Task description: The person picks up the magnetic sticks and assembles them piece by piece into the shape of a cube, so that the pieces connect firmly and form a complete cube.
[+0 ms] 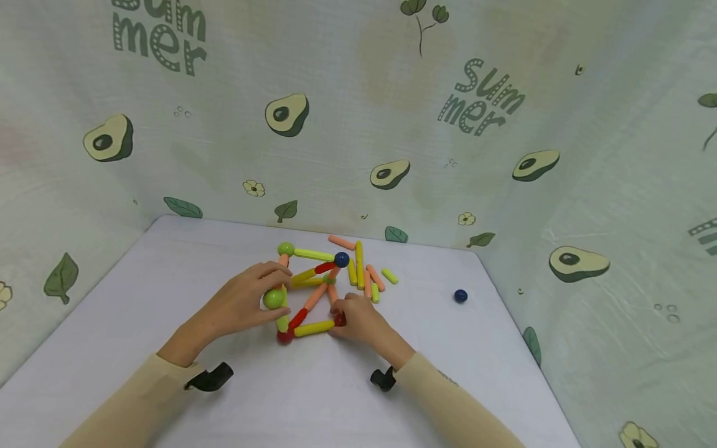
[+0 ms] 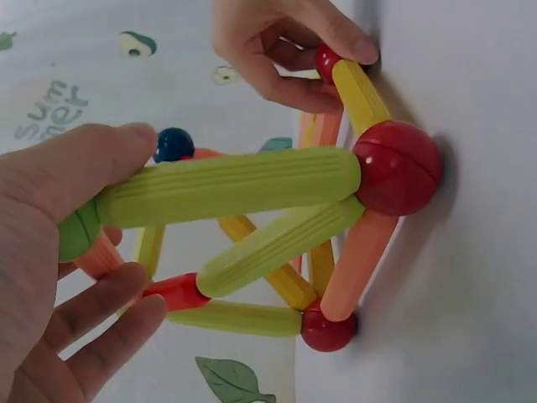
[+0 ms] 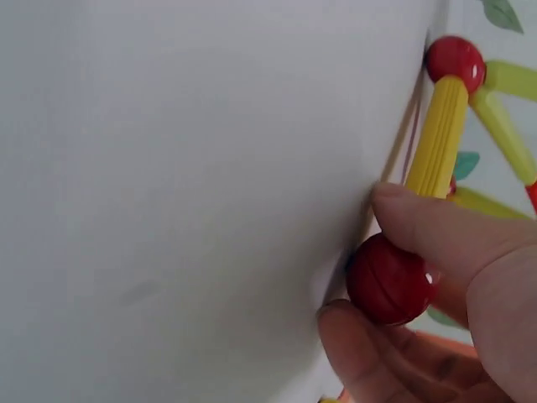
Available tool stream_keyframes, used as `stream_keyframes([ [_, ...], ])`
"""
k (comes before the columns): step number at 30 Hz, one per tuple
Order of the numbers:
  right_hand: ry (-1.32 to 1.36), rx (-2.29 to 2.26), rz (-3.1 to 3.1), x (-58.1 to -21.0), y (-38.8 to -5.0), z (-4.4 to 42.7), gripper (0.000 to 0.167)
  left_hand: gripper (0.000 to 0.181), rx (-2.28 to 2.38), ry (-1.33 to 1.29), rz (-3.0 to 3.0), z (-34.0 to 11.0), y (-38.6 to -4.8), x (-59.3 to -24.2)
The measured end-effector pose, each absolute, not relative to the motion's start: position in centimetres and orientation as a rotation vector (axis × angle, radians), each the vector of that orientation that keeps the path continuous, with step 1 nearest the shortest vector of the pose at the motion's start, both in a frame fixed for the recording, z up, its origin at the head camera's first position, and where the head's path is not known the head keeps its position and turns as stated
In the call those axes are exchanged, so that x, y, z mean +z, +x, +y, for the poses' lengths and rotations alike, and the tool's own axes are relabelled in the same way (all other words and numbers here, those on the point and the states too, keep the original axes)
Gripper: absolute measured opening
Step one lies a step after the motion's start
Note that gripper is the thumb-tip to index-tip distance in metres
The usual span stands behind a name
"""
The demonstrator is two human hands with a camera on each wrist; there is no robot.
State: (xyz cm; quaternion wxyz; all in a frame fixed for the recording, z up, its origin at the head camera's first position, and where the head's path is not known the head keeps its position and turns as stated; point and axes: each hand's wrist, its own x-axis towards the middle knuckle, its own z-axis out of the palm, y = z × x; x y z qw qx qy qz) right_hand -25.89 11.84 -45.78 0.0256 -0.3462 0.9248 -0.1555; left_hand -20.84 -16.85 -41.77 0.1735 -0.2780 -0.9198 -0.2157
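A frame of magnetic sticks and balls stands on the table, partly behind both hands. My left hand holds its upper near corner, a light-green ball, with the thumb along a light-green stick that runs down to a red ball. From that red ball a yellow stick leads to another red ball. My right hand pinches this second ball between thumb and fingers, close to the tabletop. A navy ball and a green ball form the far upper corners.
Behind and right of the frame lie several loose sticks, among them a long yellow stick and a short green stick. A loose navy ball sits farther right on the white table. A printed cloth hangs behind.
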Motion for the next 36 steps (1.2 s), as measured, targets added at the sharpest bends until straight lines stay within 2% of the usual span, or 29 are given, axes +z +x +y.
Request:
stream_keyframes([
  [9, -0.908, -0.54, 2.834, -45.8, -24.6, 11.5, 0.038, 0.035, -0.685, -0.839, -2.503, -17.3, -21.5, -42.6],
  [13, -0.901, -0.648, 2.817, -44.9, -25.1, 12.2, 0.032, 0.035, -0.719, -0.844, -2.488, -17.2, -21.6, -42.8],
  [17, -0.828, -0.932, 2.952, -43.4, -26.2, 12.9, 0.026, 0.038, -0.739, -0.814, -2.49, -17.0, -21.5, -42.9],
  [21, -0.792, -1.162, 3.054, -42.3, -27.8, 13.1, 0.04, 0.039, -0.739, -0.784, -2.519, -16.6, -21.3, -42.9],
  [24, -0.872, -1.222, 3.004, -41.7, -29.1, 12.8, 0.048, 0.04, -0.714, -0.767, -2.552, -16.2, -21.2, -42.8],
  [36, -0.872, -1.282, 2.817, -41.3, -31.6, 11.8, 0.043, 0.049, -0.772, -0.666, -2.591, -15.8, -21.4, -42.7],
])
